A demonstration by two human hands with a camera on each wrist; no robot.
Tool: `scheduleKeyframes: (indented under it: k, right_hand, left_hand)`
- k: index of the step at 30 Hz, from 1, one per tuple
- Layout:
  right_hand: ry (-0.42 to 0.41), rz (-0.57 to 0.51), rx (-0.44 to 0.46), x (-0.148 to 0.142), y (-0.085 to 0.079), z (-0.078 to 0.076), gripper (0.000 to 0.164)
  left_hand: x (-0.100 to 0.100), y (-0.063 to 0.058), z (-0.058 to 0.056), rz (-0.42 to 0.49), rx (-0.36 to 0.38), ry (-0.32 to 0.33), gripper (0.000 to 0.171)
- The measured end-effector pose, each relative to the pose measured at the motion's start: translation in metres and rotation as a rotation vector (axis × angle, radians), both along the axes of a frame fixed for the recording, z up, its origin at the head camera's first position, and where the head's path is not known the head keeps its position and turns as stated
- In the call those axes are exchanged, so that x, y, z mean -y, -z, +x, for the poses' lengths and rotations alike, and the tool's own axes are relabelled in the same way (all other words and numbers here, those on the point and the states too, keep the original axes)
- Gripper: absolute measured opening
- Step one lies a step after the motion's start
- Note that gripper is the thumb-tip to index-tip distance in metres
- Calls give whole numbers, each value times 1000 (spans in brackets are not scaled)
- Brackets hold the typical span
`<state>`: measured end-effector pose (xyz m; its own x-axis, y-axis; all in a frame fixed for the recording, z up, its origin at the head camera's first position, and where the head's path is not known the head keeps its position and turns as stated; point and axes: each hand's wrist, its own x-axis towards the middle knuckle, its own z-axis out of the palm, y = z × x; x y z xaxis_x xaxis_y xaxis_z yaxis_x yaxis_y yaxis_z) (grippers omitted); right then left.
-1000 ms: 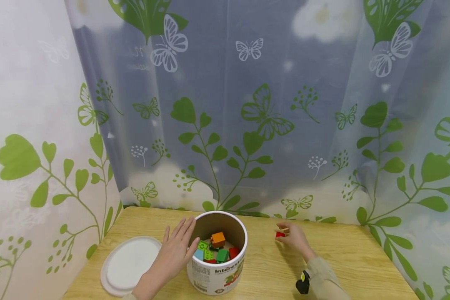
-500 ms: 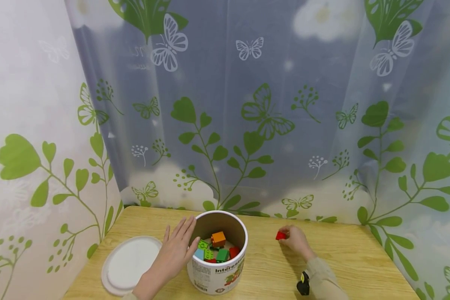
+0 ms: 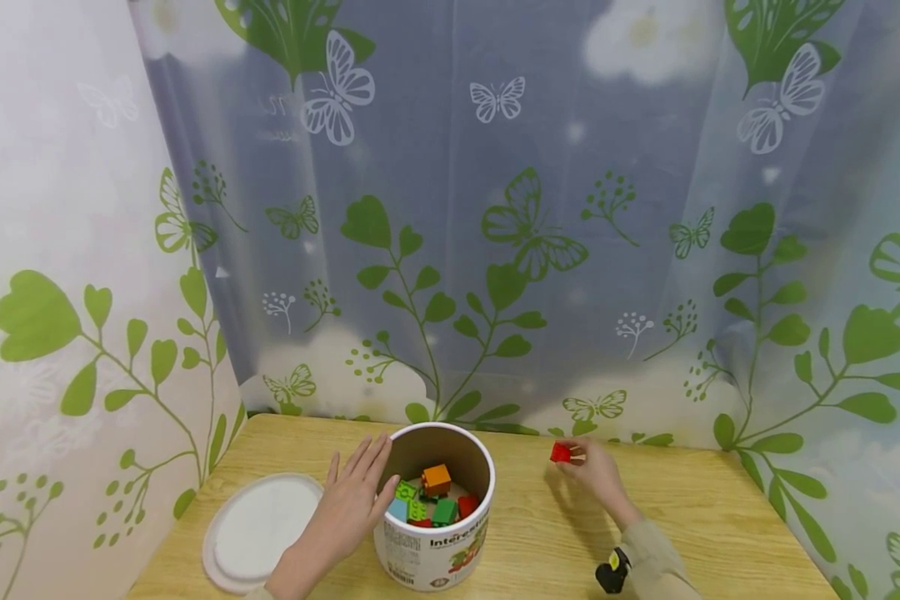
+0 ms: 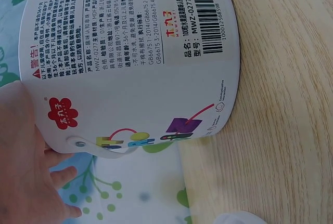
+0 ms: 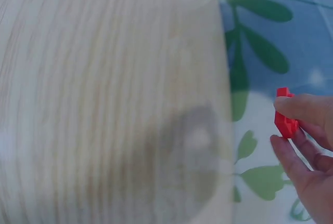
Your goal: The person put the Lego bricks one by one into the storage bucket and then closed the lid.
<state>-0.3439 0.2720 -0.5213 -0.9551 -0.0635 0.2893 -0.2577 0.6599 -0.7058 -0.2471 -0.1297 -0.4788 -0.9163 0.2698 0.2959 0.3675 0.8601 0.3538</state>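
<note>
A white round bucket (image 3: 431, 546) with printed sides stands on the table, uncovered. Inside it lie an orange block (image 3: 436, 479), a dark green block (image 3: 445, 512) and several other toy blocks in light green, blue and red. My left hand (image 3: 348, 504) rests with straight fingers against the bucket's left rim; in the left wrist view those fingers lie along its side by the handle. Off to the right, my right hand (image 3: 596, 473) pinches a red toy block (image 3: 560, 452) between thumb and fingers, held above the table. The right wrist view shows this red block (image 5: 285, 115) at the fingertips.
Left of the bucket a white round lid (image 3: 262, 529) lies on the wooden table (image 3: 525, 533). A black wrist device (image 3: 612, 572) is on the right arm. Behind the table hangs a curtain (image 3: 450, 250) printed with leaves and butterflies.
My right hand has lifted the red block up from the table, and its shadow has moved away from the hand. The left hand and the bucket have stayed in place.
</note>
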Motion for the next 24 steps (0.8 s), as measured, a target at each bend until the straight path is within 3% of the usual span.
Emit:
scheduleKeyframes:
  k: [3,24]
  right_hand:
    - [8,-45,-15,2,-9,2,39]
    - [-38,-43,-174,25,-58,17,40]
  left_hand:
    - [0,0,0,6,1,0,63]
    - [-1,-1,2,13,2,3,63]
